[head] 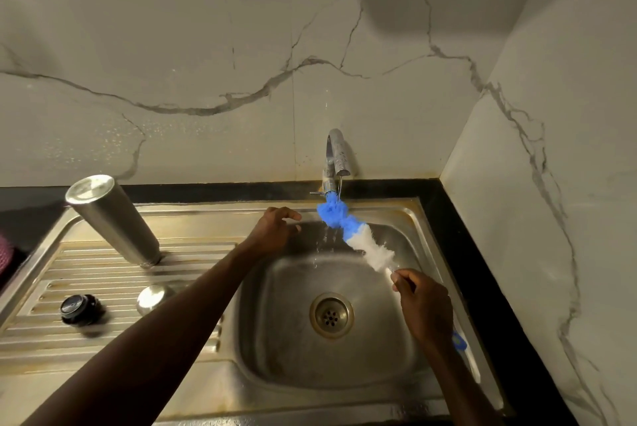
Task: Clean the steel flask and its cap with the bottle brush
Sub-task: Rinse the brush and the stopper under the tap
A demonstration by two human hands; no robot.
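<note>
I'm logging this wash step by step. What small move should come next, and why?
Probably turn the bottle brush under the stream from the tap. Only its blue tip sits in the water; the white bristles lie beside it. The right hand grips the handle, and the left hand hovers open and free.

Quick headcount at the sink

One steel flask (113,218), one black cap (82,309), one steel cup lid (154,298), one bottle brush (355,236), one tap (336,156), one drain (331,314), two hands: left hand (275,229), right hand (425,305).
</note>
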